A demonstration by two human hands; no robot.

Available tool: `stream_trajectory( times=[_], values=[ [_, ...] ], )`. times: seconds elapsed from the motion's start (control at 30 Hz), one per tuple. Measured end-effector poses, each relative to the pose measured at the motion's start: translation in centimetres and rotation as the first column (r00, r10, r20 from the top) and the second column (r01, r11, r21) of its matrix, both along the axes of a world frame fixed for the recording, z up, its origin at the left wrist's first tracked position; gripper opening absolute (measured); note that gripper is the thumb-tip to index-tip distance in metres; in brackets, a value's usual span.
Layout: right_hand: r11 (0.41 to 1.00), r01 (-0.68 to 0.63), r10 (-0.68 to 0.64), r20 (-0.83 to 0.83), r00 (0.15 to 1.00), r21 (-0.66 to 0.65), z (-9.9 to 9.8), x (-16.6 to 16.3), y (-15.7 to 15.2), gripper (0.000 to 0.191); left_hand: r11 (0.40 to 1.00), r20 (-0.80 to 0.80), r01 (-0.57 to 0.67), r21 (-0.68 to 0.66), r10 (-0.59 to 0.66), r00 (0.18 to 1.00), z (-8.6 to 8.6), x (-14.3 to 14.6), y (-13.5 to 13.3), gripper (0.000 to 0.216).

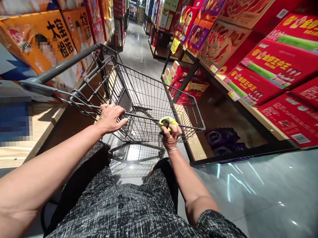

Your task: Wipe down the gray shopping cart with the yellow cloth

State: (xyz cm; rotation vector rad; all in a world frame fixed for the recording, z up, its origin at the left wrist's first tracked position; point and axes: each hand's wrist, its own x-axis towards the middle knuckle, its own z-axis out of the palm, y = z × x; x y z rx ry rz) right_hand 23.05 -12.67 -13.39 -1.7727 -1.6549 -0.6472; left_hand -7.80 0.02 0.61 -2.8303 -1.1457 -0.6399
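The shopping cart (pixel 147 93) lies at 12 o'clock from the person, standing crosswise: its long axis runs from 10 o'clock, at the push handle (pixel 67 63), to between 3 and 4, at the far end, near the low shelf (pixel 193 145). The left hand (pixel 111 118) is nearer the handle, which lies between 10 and 11 o'clock from it; it rests over the near rim (pixel 141 116), though I cannot tell whether its fingers close underneath. The right hand (pixel 171 132) is clamped on a yellow-and-black item (pixel 169 122) at that rim.
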Motion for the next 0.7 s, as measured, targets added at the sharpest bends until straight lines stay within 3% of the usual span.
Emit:
stream_trajectory(
  times=[0.1, 0.23, 0.3, 0.37, 0.47, 0.6, 0.7],
  values=[
    [0.958, -0.087, 0.094, 0.014, 0.995, -0.273, -3.1, -1.9, 0.0, 0.029, 1.000, 0.000, 0.002, 0.028, -0.002, 1.000, -0.2, 0.0, 0.1, 0.028],
    [0.725, -0.129, 0.161, -0.015, 0.987, -0.677, -7.1, -2.7, -1.3, 0.030, 0.997, 0.010, 0.003, 0.077, -0.004, 1.000, -0.5, 0.1, 0.1, 0.022],
    [0.642, -0.125, 0.165, -0.023, 0.986, -0.756, -8.0, -3.0, -1.8, 0.029, 0.995, 0.016, 0.006, 0.096, -0.008, 1.000, -0.6, 0.2, 0.2, 0.021],
    [0.618, -0.131, 0.178, -0.024, 0.984, -0.776, -7.9, -3.6, -1.7, 0.031, 0.994, 0.019, 0.007, 0.109, -0.009, 1.000, -0.7, 0.2, 0.4, 0.020],
    [0.689, -0.171, 0.230, -0.011, 0.973, -0.704, -5.3, -5.0, -0.3, 0.041, 0.994, 0.027, 0.010, 0.113, -0.013, 1.000, -0.7, 0.4, 0.8, 0.019],
    [0.878, -0.282, 0.323, 0.042, 0.945, -0.388, 0.3, -7.1, 3.5, 0.047, 0.996, 0.030, 0.013, 0.088, -0.016, 0.999, -0.5, 0.9, 1.5, 0.018],
    [0.909, -0.326, 0.352, 0.059, 0.934, -0.259, 2.2, -8.2, 6.1, 0.046, 0.997, 0.026, 0.027, 0.071, -0.029, 0.999, -0.4, 1.5, 1.8, 0.018]
  ],
)
